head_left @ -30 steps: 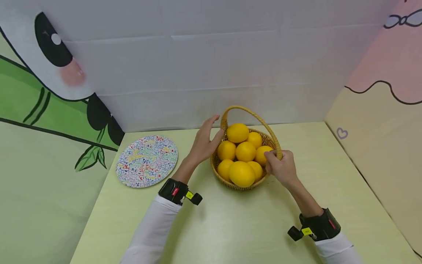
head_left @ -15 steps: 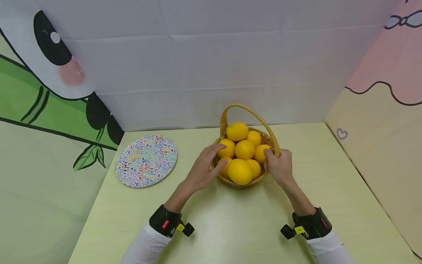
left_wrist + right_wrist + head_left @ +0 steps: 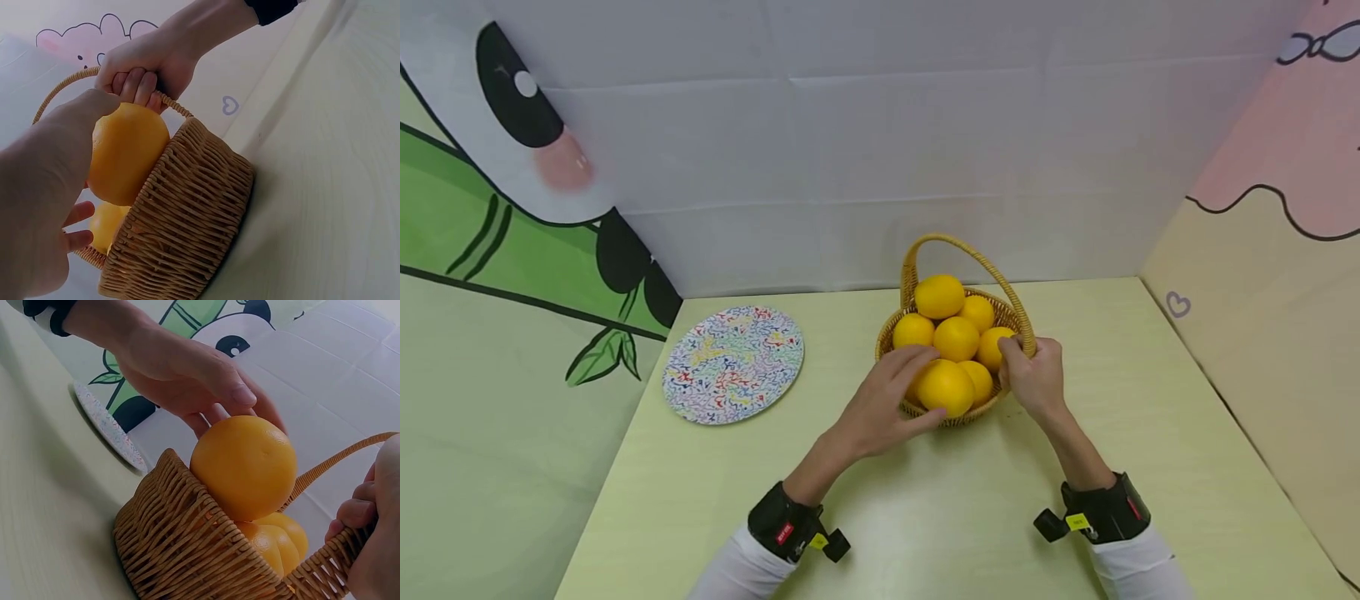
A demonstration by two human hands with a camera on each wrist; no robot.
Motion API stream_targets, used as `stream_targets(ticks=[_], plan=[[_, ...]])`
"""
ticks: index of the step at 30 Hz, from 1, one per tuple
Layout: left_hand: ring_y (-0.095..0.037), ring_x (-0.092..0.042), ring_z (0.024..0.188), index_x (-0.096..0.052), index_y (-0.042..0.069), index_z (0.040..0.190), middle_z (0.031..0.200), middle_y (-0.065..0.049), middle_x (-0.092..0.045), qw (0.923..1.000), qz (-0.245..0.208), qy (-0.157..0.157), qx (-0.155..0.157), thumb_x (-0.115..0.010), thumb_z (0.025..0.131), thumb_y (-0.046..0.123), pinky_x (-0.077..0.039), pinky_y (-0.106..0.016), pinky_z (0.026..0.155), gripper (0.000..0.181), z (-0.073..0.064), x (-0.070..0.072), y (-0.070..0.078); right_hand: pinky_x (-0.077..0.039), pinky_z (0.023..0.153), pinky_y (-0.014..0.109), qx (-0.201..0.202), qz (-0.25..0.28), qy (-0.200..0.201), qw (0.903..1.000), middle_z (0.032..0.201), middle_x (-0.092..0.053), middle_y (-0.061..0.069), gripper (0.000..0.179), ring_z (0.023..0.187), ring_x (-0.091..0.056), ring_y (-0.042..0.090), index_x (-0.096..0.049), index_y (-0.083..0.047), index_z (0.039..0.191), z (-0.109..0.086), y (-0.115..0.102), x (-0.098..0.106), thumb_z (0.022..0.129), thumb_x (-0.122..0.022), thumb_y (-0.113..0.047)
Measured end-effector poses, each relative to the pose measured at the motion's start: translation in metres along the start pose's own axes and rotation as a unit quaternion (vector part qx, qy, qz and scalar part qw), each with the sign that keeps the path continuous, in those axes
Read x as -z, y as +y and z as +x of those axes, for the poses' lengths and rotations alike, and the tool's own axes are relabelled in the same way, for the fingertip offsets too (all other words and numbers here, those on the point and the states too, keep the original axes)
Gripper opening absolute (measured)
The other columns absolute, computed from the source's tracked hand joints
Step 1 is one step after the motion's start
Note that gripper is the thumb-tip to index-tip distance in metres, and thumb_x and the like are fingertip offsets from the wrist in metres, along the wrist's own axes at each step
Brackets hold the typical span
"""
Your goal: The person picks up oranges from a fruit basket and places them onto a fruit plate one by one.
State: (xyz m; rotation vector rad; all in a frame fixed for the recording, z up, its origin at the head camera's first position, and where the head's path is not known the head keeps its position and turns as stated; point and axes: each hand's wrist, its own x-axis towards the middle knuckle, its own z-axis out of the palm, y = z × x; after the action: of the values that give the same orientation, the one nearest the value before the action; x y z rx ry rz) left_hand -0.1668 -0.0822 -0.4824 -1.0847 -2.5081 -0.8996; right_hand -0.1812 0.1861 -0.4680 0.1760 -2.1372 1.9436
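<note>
A wicker basket [image 3: 889, 327] full of oranges stands near the back of the table, its arched handle upright. My right hand [image 3: 1036, 379] grips the right foot of the handle, fingers curled round it in the right wrist view. At the front of the basket, my left hand [image 3: 880, 407] reaches round the left side of the large front orange [image 3: 946, 389]. Its thumb and fingers are spread about that orange, the thumb close above it in the right wrist view [image 3: 240, 465]. Whether they touch it, I cannot tell.
A round plate or board [image 3: 733, 365] with a multicoloured squiggle pattern lies on the pale table [image 3: 940, 517], left of the basket. A white wall covering [image 3: 850, 150] rises right behind the basket. Printed side panels [image 3: 1262, 317] border the table.
My left hand has come down from the basket's back left rim, moving toward me and then right to the front orange. My right hand stays on the handle; the basket has barely shifted.
</note>
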Motion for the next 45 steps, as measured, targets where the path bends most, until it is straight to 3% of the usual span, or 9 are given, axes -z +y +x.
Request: stream_targets(ticks=[11, 18, 23, 36, 45], plan=[[-0.03, -0.059, 0.152, -0.062, 0.014, 0.158, 0.159, -0.011, -0.064, 0.9972, 0.053, -0.012, -0.052, -0.095, 0.09, 0.05, -0.051, -0.049, 0.128, 0.084, 0.014, -0.014, 0.013, -0.028, 0.037, 0.022, -0.007, 0.006, 0.001, 1.0, 0.046, -0.047, -0.004, 0.054, 0.038, -0.041, 0.009, -0.048, -0.005, 0.056, -0.001, 0.002, 0.001, 0.109, -0.057, -0.007], [-0.027, -0.063, 0.145, -0.067, 0.015, 0.152, 0.155, -0.007, -0.066, 0.995, 0.08, -0.008, -0.06, -0.095, 0.091, 0.047, -0.056, -0.043, 0.122, 0.074, 0.015, -0.019, 0.015, -0.028, 0.036, 0.022, -0.009, 0.014, -0.003, 0.9999, 0.045, -0.047, -0.004, 0.053, 0.037, -0.041, 0.01, -0.047, 0.006, 0.058, -0.003, 0.003, 0.0, 0.109, -0.058, -0.006], [-0.026, -0.063, 0.145, -0.068, 0.015, 0.152, 0.155, -0.005, -0.066, 0.9955, 0.078, -0.004, -0.053, -0.093, 0.095, 0.042, -0.055, -0.041, 0.124, 0.068, 0.015, -0.022, 0.015, -0.026, 0.035, 0.022, -0.005, 0.007, -0.003, 1.0, 0.045, -0.049, -0.004, 0.053, 0.036, -0.041, 0.01, -0.047, 0.009, 0.058, -0.003, 0.003, 0.0, 0.108, -0.058, -0.007], [-0.027, -0.068, 0.138, -0.075, 0.012, 0.141, 0.145, -0.008, -0.074, 0.9955, 0.044, 0.051, -0.067, -0.099, 0.087, 0.035, -0.061, -0.04, 0.117, 0.063, 0.014, -0.023, 0.012, -0.028, 0.037, 0.022, -0.005, 0.011, -0.009, 0.9999, 0.045, -0.047, -0.004, 0.054, 0.038, -0.041, 0.009, -0.047, 0.002, 0.056, 0.0, 0.005, 0.0, 0.109, -0.057, -0.006], [-0.028, -0.072, 0.133, -0.077, 0.009, 0.138, 0.142, -0.013, -0.076, 0.9949, 0.004, 0.082, -0.058, -0.1, 0.084, 0.031, -0.064, -0.04, 0.114, 0.063, 0.017, -0.008, 0.004, -0.027, 0.038, 0.021, -0.004, 0.01, -0.004, 0.9999, 0.045, -0.046, -0.005, 0.054, 0.039, -0.039, 0.008, -0.045, 0.0, 0.056, 0.001, 0.004, 0.0, 0.109, -0.056, -0.005]])
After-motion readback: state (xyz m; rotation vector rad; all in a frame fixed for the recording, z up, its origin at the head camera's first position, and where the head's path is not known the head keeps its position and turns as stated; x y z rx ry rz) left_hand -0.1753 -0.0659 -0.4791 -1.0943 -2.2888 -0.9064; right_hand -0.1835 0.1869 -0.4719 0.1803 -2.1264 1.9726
